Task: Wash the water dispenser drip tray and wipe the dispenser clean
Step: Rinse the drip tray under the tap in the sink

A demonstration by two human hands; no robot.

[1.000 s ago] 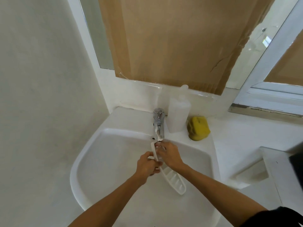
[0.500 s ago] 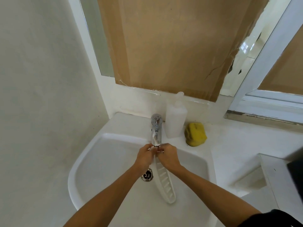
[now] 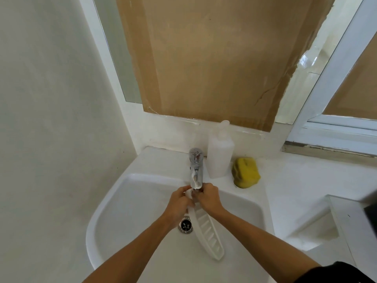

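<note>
Holding the long white slotted plastic drip tray (image 3: 206, 231) over the white ceramic basin (image 3: 114, 211), top end tucked right under the spout of the chrome tap (image 3: 196, 170). Left hand (image 3: 179, 203) curled round the tray's upper end from the left, fingers wrapped on the edge. Right hand (image 3: 209, 198) gripping the same end from the right, fingers bent over it just below the spout. Tray tilted, lower end pointing down toward the near side of the bowl, passing just right of the round metal drain (image 3: 185, 225). Can't tell if water is running. On the sink ledge: a translucent white plastic pump bottle (image 3: 220, 158) just beside the tap, then a lumpy yellow sponge (image 3: 245, 172) to its right. Behind, brown cardboard sheet (image 3: 214, 58) covering most of the mirror.
</note>
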